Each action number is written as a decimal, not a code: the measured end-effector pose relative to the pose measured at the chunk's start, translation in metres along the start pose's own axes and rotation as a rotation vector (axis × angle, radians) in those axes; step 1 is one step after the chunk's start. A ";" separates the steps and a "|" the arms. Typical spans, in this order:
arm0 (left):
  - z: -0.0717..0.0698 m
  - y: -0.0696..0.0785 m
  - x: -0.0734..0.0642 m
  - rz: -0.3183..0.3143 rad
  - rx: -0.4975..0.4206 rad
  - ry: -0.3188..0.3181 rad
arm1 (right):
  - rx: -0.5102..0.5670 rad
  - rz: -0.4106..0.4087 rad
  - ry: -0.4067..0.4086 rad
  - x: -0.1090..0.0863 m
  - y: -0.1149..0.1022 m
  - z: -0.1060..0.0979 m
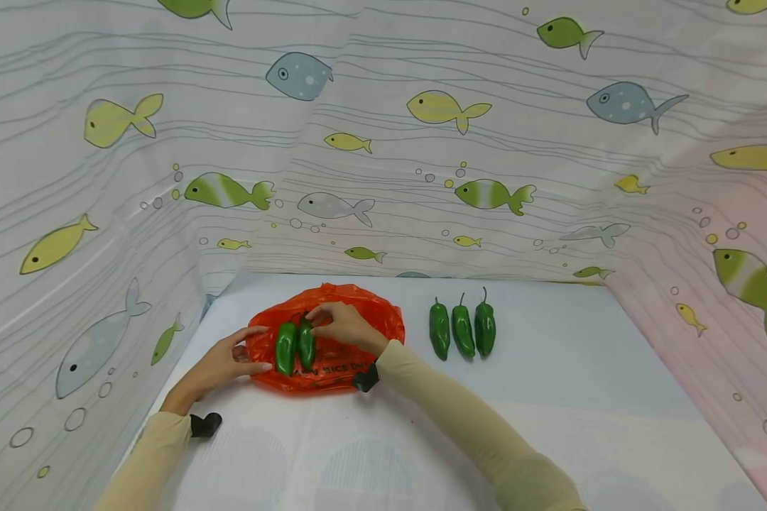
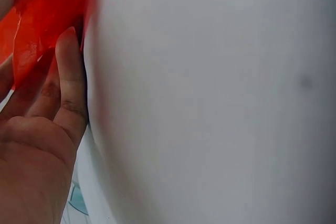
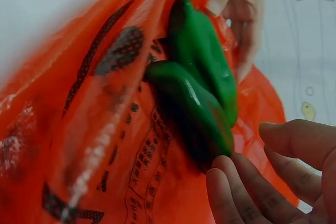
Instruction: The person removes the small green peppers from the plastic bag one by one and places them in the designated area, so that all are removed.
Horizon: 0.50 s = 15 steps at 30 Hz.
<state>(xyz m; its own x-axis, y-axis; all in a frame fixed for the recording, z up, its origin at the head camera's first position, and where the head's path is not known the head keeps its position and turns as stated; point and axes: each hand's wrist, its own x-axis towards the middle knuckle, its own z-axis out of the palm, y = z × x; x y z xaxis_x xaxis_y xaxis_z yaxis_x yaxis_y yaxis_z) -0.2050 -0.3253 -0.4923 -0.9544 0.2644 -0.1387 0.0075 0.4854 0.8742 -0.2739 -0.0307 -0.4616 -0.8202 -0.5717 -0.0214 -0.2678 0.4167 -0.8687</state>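
Lying between spread, unclosed hands [image 1: 226, 358] [image 1: 348, 328], two peppers [image 1: 285, 348] [image 1: 307, 344] sit within the red bag [image 1: 348, 355]'s edges, table [image 1: 550, 348] stretching rightward.

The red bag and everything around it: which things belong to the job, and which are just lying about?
Job: left hand, right hand, red bag, two left peppers, probably also three right peppers.

Just there: fish-print sheet, table.

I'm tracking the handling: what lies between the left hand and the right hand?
Two green peppers, side by side against the red bag, lie between the left hand and right hand; the head view shows this.
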 end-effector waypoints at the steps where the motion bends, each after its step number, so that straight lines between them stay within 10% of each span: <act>1: 0.000 0.000 0.000 0.004 0.001 0.001 | -0.011 0.003 0.002 0.001 0.001 0.002; 15: 0.000 -0.002 0.000 0.014 -0.006 0.003 | -0.049 0.048 0.032 0.011 0.010 0.016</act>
<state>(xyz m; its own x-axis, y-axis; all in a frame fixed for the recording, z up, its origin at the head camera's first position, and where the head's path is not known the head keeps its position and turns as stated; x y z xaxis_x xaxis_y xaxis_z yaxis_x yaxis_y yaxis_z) -0.2045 -0.3261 -0.4937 -0.9551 0.2687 -0.1245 0.0196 0.4768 0.8788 -0.2773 -0.0438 -0.4778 -0.8481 -0.5279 -0.0457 -0.2519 0.4776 -0.8417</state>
